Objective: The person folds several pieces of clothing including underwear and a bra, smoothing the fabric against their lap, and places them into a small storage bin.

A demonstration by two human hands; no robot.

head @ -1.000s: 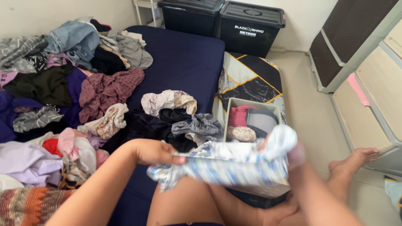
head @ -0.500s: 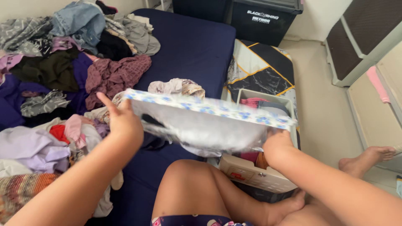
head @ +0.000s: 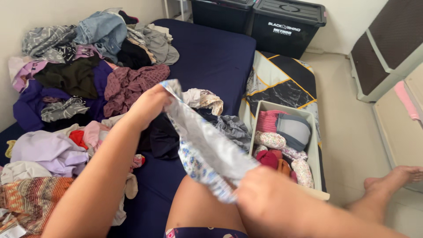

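Observation:
A white garment with small blue flowers (head: 203, 145) is stretched slantwise between my two hands, above my bare knee (head: 198, 207). My left hand (head: 147, 105) grips its upper end, raised over the dark blue bed. My right hand (head: 264, 198) grips its lower end close to the camera, in front of the near end of a pale rectangular bin (head: 315, 150). Rolled pink, grey, red and floral pieces of clothing lie in that bin.
A big heap of mixed clothes (head: 75, 88) covers the left of the blue mattress (head: 211, 57). A patterned mat (head: 282, 81) lies beside it. Two black lidded crates (head: 288, 24) stand at the back. A drawer cabinet (head: 387, 48) is at the right, my foot (head: 392, 180) below it.
The floral garment was held level and wide at chest height; now it hangs slanted, my left hand higher and my right hand pulled down close to me. The camera has shifted left.

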